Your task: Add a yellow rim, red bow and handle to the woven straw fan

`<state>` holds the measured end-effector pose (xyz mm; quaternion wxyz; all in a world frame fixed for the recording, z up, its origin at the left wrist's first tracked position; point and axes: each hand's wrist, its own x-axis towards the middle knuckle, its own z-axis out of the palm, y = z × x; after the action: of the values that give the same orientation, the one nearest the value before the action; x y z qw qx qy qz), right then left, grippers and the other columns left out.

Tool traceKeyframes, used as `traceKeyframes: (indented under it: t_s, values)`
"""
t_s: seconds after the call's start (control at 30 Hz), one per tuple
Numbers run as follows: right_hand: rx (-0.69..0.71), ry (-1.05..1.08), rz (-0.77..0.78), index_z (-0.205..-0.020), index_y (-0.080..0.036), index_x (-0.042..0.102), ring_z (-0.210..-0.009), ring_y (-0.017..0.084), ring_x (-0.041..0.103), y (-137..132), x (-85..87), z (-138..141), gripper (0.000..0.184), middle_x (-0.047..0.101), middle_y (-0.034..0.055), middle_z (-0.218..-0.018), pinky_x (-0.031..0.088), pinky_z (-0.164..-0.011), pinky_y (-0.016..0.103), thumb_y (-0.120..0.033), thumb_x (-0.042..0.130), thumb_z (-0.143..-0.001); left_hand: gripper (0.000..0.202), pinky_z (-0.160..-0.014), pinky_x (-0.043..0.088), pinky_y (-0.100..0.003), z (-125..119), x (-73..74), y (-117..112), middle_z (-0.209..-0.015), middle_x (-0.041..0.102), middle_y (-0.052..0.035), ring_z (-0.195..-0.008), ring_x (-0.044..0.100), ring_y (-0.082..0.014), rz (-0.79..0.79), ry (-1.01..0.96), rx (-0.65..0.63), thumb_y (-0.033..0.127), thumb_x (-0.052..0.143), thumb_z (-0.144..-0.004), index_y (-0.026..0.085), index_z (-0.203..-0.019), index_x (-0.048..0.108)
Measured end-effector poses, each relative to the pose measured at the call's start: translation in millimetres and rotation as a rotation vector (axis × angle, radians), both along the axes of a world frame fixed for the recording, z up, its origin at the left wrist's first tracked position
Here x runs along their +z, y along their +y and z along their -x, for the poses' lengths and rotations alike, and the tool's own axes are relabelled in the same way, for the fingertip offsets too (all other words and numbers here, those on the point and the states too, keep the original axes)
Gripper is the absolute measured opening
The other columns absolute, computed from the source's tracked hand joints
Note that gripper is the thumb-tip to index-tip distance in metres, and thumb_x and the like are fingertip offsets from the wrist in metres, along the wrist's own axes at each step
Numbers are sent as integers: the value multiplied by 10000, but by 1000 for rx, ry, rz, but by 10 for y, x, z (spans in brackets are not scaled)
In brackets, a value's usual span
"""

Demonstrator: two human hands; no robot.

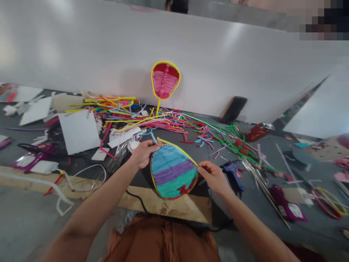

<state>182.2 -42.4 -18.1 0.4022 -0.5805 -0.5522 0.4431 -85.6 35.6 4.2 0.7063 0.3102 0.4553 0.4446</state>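
Observation:
A rounded pipe-cleaner craft panel [173, 171], banded in blue, purple and teal with a small red star shape, is held up over the table's front edge. My left hand [145, 153] pinches its narrow upper left corner, where a light blue stem sticks up. A yellow pipe cleaner [178, 148] runs along the panel's upper right edge. Against that edge, my right hand [214, 176] is closed, thumb and finger on the yellow pipe cleaner. Behind stands a finished-looking pink and red fan shape [165, 80] with a yellow rim and stem.
Loose pipe cleaners [169, 122] pile along the white partition [109, 47]. A blue glue gun [233, 176] lies by my right hand. Further right are a phone [235, 109], a red can [257, 131], a purple device [287, 203] and scissors [327, 203]. White cards [79, 131] lie left.

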Motion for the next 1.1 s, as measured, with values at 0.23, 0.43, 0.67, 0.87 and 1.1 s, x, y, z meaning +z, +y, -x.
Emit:
traceKeyframes:
  t_s: [0.23,0.43,0.67,0.87,1.1]
  values:
    - [59,-302,-165,-776,-216,622,-635,186,558,375,188,-214,148,626,25,-708,460,-627,311,-352,568,-794,362,-485,426,-188,49,-1,-34,-603,631,2,-499,555,-92,12,-57,-73,392,824,-595,127,-782,664]
    - [124,-488,-225,-792,-225,622,-653,207,598,633,175,-283,110,665,42,-750,470,-642,340,-305,546,-798,382,-479,392,-184,71,-72,-32,-632,626,0,-524,543,-92,-58,-56,-106,441,806,-619,128,-788,669]
    - [266,-537,-256,-1077,-214,615,-902,228,664,814,212,-180,269,692,83,-1018,517,-835,386,-298,534,-835,334,-501,421,-207,35,-150,-31,-650,648,0,-522,570,-104,-4,-35,-29,293,849,-556,135,-784,662]
    - [573,-399,-473,-1173,-239,620,-1047,201,630,927,321,489,289,676,85,-1129,499,-918,352,-268,555,-892,306,-532,429,-207,-14,-115,-43,-671,648,7,-558,569,-103,-13,-20,-32,284,827,-588,132,-792,656]
    - [591,-384,-521,-922,-198,680,-803,154,663,1160,440,665,197,710,49,-854,525,-739,270,-124,499,-899,458,-703,451,-236,54,-109,-65,-818,647,-6,-758,584,-125,-72,-118,-134,187,829,-582,152,-988,622]
